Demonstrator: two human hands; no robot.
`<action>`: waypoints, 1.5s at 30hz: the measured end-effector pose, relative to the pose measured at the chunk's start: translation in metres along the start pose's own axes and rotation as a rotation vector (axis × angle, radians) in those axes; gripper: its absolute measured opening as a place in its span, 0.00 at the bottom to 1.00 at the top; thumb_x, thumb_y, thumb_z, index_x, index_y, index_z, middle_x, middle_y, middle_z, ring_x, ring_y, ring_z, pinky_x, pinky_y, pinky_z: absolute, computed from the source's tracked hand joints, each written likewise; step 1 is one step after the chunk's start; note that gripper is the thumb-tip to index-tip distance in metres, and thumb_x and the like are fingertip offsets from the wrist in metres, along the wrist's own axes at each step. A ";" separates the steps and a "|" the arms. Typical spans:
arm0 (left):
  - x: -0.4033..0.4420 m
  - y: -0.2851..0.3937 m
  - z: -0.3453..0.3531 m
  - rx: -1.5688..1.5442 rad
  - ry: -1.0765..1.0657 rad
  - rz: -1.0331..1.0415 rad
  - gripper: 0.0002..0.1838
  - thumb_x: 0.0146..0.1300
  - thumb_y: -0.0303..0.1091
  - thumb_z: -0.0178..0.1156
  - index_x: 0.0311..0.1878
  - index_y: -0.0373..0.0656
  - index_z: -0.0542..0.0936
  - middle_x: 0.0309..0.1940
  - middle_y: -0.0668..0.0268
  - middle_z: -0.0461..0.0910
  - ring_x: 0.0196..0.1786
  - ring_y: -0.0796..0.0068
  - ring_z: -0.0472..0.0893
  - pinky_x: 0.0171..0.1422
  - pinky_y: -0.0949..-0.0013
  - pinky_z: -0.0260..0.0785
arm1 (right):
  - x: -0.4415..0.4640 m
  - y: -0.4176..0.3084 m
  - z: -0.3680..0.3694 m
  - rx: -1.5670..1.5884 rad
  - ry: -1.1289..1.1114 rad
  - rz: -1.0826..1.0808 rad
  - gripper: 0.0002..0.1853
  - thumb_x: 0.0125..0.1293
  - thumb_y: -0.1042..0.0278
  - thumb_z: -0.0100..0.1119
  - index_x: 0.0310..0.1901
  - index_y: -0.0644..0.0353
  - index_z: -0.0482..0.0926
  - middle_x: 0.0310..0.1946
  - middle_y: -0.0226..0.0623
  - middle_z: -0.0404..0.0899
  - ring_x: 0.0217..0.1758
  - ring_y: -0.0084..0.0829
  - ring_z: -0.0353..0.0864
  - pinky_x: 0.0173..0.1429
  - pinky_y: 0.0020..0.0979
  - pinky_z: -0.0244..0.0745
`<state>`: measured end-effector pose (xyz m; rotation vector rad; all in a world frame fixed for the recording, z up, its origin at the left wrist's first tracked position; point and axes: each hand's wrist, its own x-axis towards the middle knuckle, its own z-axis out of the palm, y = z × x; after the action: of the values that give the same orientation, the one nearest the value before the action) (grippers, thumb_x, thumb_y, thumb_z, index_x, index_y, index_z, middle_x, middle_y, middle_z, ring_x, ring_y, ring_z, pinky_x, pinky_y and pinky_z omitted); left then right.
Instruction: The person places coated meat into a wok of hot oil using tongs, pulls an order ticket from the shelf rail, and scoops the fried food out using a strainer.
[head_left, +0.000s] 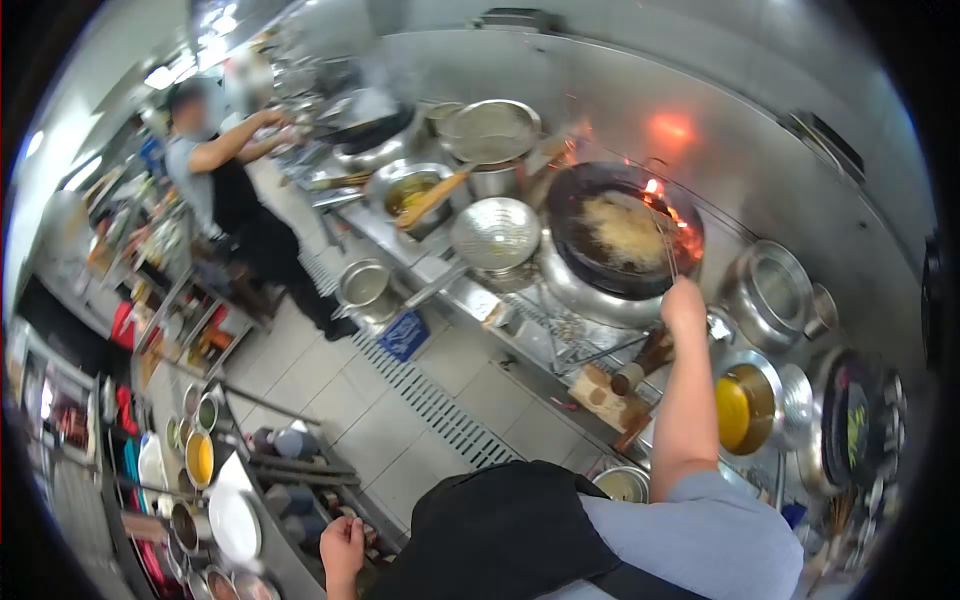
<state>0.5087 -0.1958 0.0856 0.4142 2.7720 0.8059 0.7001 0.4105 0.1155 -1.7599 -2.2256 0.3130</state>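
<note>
My right hand (683, 305) reaches forward, closed around a long thin metal utensil (668, 248) that looks like a pair of slim rods. Its far end dips into a black wok (575, 255). Pale yellow, foamy food (622, 230) covers the wok's middle, and flames (688, 240) rise along its right side. Low on the left hangs my left hand (343, 545), fingers curled in, with nothing visible in them. It is beside a counter holding a white plate (236, 525).
A perforated ladle (495, 235) lies left of the wok. A pan of yellow liquid (740, 408) and several metal pots (768, 292) are at right. Another person (235, 185) works at a farther wok. A grated drain (430, 400) crosses the tiled floor.
</note>
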 end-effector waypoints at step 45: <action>0.482 0.222 0.141 -1.068 -0.917 -0.002 0.29 0.70 0.58 0.37 0.44 0.40 0.75 0.25 0.68 0.74 0.26 0.77 0.73 0.33 0.73 0.66 | -0.067 -0.065 -0.022 1.485 -0.495 0.577 0.08 0.66 0.73 0.46 0.44 0.65 0.72 0.17 0.27 0.66 0.09 0.16 0.57 0.09 0.20 0.46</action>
<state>0.1447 0.2106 0.0271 0.3951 1.2719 1.4497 0.6626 0.3301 0.1521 -1.2986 -0.8546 1.9961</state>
